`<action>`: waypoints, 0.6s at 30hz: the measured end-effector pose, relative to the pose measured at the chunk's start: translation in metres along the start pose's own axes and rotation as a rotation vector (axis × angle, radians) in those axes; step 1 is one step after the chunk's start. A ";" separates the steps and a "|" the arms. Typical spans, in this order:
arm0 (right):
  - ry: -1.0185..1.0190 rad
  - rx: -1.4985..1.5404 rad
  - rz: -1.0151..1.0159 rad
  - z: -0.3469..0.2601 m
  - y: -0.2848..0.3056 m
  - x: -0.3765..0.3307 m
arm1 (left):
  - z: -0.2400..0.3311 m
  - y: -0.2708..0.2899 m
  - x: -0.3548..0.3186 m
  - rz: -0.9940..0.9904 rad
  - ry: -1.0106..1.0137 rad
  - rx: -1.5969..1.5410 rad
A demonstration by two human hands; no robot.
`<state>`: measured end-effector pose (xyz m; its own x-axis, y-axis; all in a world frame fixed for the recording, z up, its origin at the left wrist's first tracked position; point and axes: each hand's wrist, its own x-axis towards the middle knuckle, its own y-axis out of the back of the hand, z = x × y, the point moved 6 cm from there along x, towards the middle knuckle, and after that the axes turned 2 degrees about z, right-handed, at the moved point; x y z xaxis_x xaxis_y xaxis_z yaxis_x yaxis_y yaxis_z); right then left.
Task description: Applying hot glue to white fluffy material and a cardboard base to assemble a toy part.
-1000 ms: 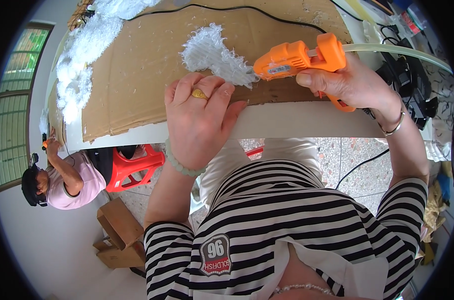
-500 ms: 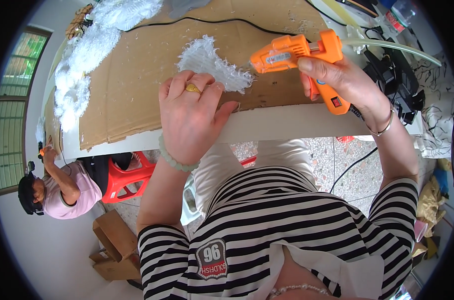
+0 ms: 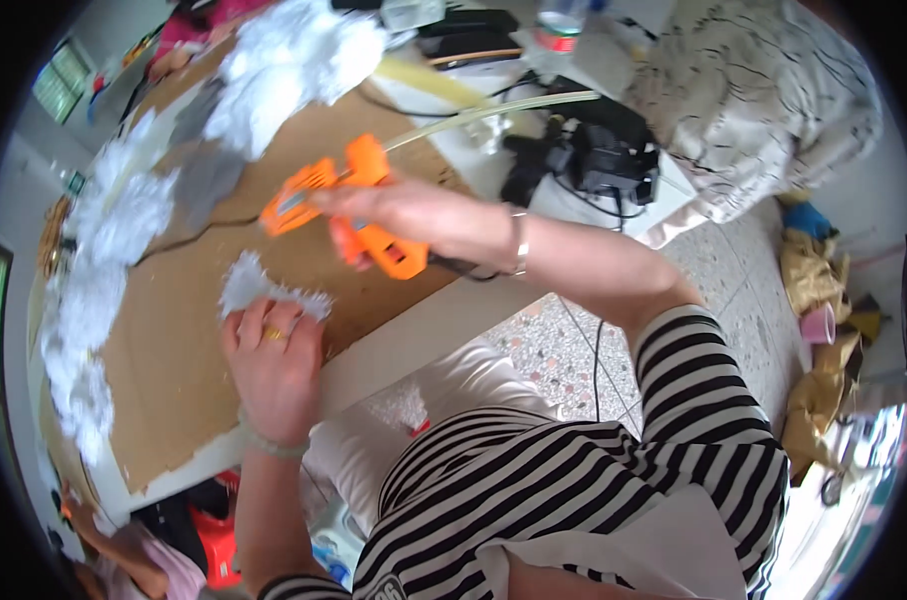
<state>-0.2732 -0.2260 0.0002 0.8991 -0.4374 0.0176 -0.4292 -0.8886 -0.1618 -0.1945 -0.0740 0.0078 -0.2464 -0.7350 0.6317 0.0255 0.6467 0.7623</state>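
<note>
My right hand is wrapped round the handle of an orange hot glue gun, held above the cardboard with its nozzle to the left. A pale glue stick sticks out of the gun's back end. My left hand, with a gold ring, has its fingers bent over the near edge of a white fringed fabric piece and holds it against the cardboard sheet. The fingertips are partly hidden. Nozzle and fabric are apart.
Fluffy white pieces line the far and left sides of the table. Black adapters and cables lie at the right, near a plastic bottle and a patterned cloth. A person in pink sits at the lower left.
The whole view has swung toward the right side. The glue gun has moved left, to beyond the fringed fabric piece. My left hand stays on the fabric.
</note>
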 end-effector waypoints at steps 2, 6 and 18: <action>-0.029 0.078 0.064 0.004 0.003 0.010 | -0.006 -0.001 0.004 0.009 0.058 -0.023; -0.003 0.046 0.031 -0.001 -0.003 0.026 | -0.028 0.005 0.002 0.040 0.193 -0.051; -0.039 0.096 0.087 0.014 -0.002 0.048 | -0.046 -0.003 -0.013 -0.015 0.306 -0.062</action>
<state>-0.2284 -0.2429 -0.0124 0.8624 -0.5048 -0.0385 -0.4969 -0.8296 -0.2545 -0.1471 -0.0761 0.0035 0.0560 -0.7779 0.6259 0.0854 0.6283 0.7733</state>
